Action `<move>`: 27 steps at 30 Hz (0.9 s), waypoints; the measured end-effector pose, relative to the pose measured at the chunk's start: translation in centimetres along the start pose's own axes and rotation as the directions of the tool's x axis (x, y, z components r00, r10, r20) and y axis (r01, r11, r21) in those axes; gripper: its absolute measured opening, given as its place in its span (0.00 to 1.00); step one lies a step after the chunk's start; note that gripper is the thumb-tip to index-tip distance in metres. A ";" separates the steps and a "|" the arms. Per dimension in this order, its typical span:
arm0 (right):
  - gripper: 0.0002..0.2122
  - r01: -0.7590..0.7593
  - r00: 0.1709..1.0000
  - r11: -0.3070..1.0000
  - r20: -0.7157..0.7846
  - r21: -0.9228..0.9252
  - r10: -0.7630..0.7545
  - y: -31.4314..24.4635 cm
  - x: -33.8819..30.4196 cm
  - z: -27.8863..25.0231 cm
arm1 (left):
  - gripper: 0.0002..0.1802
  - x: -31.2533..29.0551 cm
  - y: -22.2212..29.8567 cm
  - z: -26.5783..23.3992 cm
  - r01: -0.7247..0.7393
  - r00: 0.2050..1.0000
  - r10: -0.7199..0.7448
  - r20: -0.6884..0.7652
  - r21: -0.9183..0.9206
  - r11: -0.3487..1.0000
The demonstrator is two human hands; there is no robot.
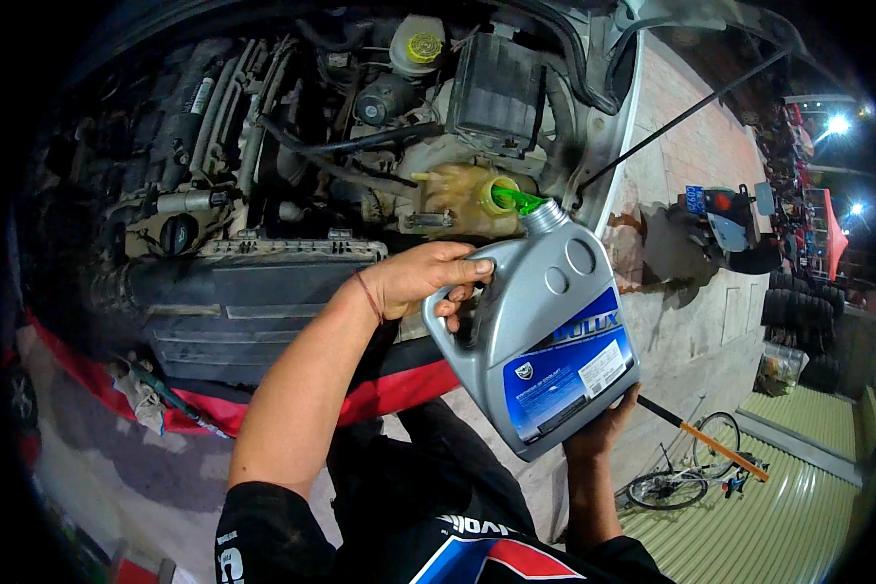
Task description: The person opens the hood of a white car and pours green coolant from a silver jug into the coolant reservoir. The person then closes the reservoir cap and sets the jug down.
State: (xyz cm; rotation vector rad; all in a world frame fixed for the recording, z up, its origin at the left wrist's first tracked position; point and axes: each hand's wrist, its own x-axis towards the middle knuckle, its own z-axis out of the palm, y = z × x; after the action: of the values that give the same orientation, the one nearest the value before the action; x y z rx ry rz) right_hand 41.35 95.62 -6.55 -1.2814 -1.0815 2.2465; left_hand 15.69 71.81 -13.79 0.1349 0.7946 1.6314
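Observation:
A grey plastic coolant jug [555, 292] with a blue label is tilted over the engine bay. Bright green liquid [521, 199] runs from its neck into the open mouth of a yellowed coolant tank [465, 195]. My left hand [420, 280] is closed round the jug's handle, thumb on top. Under the jug's base, my right hand [603, 428] holds it up; most of its fingers are hidden behind the jug. The jug's neck sits right at the tank's opening.
Around the tank lie a black battery box [496, 92], a reservoir with a yellow cap [423, 47] and several hoses. A thin prop rod [686, 117] stands at the right of the bay. A red cloth [389, 389] covers the front edge. Farther right are a motorcycle [725, 224] and a bicycle [686, 477].

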 end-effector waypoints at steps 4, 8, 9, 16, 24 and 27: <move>0.36 -0.055 0.997 0.997 -0.042 0.049 0.057 -0.2 0.3 -0.5 | 0.21 -0.1 0.1 0.1 -0.001 1.000 0.001 0.008 -0.003 1.000; 0.37 -0.005 1.000 1.000 -0.007 -0.002 0.005 -0.1 0.2 -0.4 | 0.21 -0.1 0.0 0.0 -0.007 1.000 0.008 0.008 -0.023 1.000; 0.37 -0.013 1.000 1.000 -0.011 0.009 0.013 -0.1 0.1 -0.4 | 0.21 0.0 -0.1 0.0 -0.011 1.000 0.012 0.014 -0.033 0.999; 0.40 -0.009 0.999 0.999 -0.045 -0.036 0.008 -0.3 -0.6 0.9 | 0.21 -0.1 0.0 0.1 0.000 1.000 0.001 0.014 -0.063 0.998; 0.36 -0.022 1.000 1.000 -0.016 0.004 0.022 -0.3 0.0 -0.2 | 0.21 0.0 0.0 0.1 -0.001 1.000 0.001 0.011 -0.037 0.999; 0.36 -0.027 0.999 1.000 -0.022 -0.013 0.026 -0.3 0.1 -0.2 | 0.22 -0.1 0.0 0.0 -0.002 1.000 0.002 0.016 -0.027 1.000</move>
State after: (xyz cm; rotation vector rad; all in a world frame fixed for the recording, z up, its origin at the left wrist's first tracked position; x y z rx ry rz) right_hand 41.46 95.99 -6.40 -1.3300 -1.0791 2.2428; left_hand 15.68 71.71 -13.74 0.1292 0.7607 1.6404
